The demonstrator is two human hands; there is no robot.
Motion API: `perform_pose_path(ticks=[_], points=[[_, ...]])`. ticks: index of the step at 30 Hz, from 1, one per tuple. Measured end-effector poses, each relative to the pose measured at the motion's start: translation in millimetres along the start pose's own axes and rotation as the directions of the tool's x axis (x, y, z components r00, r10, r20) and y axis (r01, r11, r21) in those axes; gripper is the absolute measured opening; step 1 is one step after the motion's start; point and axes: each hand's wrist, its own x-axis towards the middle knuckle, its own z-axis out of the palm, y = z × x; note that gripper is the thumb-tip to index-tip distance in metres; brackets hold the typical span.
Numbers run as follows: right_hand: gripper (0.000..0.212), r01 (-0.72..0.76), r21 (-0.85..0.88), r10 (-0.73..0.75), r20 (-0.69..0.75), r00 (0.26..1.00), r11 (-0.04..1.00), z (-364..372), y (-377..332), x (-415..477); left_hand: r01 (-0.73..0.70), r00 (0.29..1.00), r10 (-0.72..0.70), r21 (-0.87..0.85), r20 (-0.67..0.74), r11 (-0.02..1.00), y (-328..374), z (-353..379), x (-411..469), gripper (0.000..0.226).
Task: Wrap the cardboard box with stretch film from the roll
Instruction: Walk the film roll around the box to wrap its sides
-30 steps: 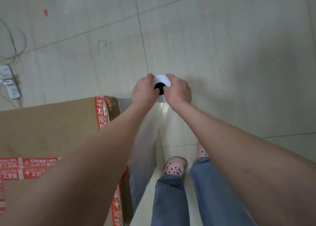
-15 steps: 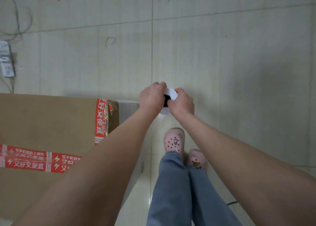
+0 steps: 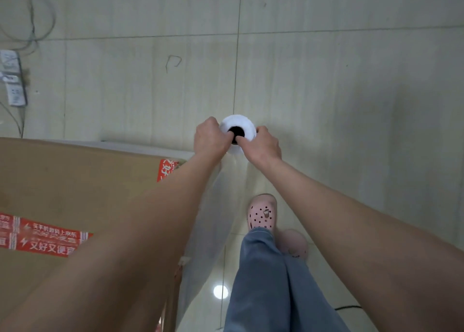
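1. Now the stretch film roll point(image 3: 238, 123) stands upright off the cardboard box's point(image 3: 75, 181) far right corner, and more of its white top shows than half a second ago.
2. The left hand point(image 3: 212, 140) and right hand point(image 3: 261, 147) grip the roll's top end from either side. Their fingers are curled round the rim and their thumbs meet at the dark core hole.
3. A sheet of stretch film point(image 3: 211, 218) runs from the roll back along the box's right side. It looks longer than before, so I judge that film is paying out for this pass.
4. Compared with a second ago, the box's far edge lies level across the view rather than slanted, so the person has turned.
5. A pink shoe point(image 3: 261, 213) has stepped farther from the roll on the tiled floor point(image 3: 351, 105).
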Motion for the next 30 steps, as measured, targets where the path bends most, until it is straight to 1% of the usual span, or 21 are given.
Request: perform_pose_path(ticks=[3,5,7,10,14,17,20,22,25,27,30], points=[[0.046,0.023,0.074,-0.025,0.024,0.999,0.997,19,-22,7,0.000,1.000,0.001,0.032,-0.030,1.000,-7,-21,19,0.027],[0.044,0.043,0.104,-0.049,0.053,0.997,0.994,31,-36,10,0.024,0.999,-0.023,0.030,-0.048,0.999,-16,-34,30,0.028],[0.042,0.077,0.147,-0.087,0.067,0.994,0.986,42,-49,12,0.051,0.996,-0.050,0.000,-0.070,0.999,-25,-48,41,0.028],[0.043,0.118,0.169,-0.132,0.078,0.988,0.979,55,-67,14,0.109,0.990,-0.114,-0.058,-0.086,0.992,-35,-66,55,0.027],[0.045,0.072,0.218,-0.095,0.095,0.991,0.973,68,-90,21,0.202,0.972,-0.224,-0.224,-0.075,0.953,-45,-75,65,0.027],[0.045,0.024,0.195,-0.046,0.106,0.993,0.980,77,-103,29,0.220,0.967,-0.247,-0.286,-0.063,0.933,-50,-76,71,0.025],[0.045,-0.033,0.187,0.009,0.125,0.992,0.982,84,-109,38,0.211,0.973,-0.228,-0.243,-0.044,0.947,-57,-77,74,0.024],[0.050,-0.049,0.147,0.028,0.143,0.989,0.988,90,-113,40,0.214,0.975,-0.221,-0.170,-0.022,0.962,-65,-79,77,0.029],[0.053,0.002,0.065,-0.011,0.140,0.990,0.998,98,-117,42,0.166,0.986,-0.166,-0.017,-0.013,0.986,-73,-85,82,0.036],[0.047,0.036,0.027,-0.039,0.115,0.993,0.999,100,-120,43,0.106,0.994,-0.106,0.031,-0.012,0.994,-72,-88,86,0.034],[0.036,0.095,-0.074,-0.088,0.094,0.992,0.993,97,-123,49,0.064,0.998,-0.062,0.103,-0.021,0.993,-66,-91,94,0.024]])
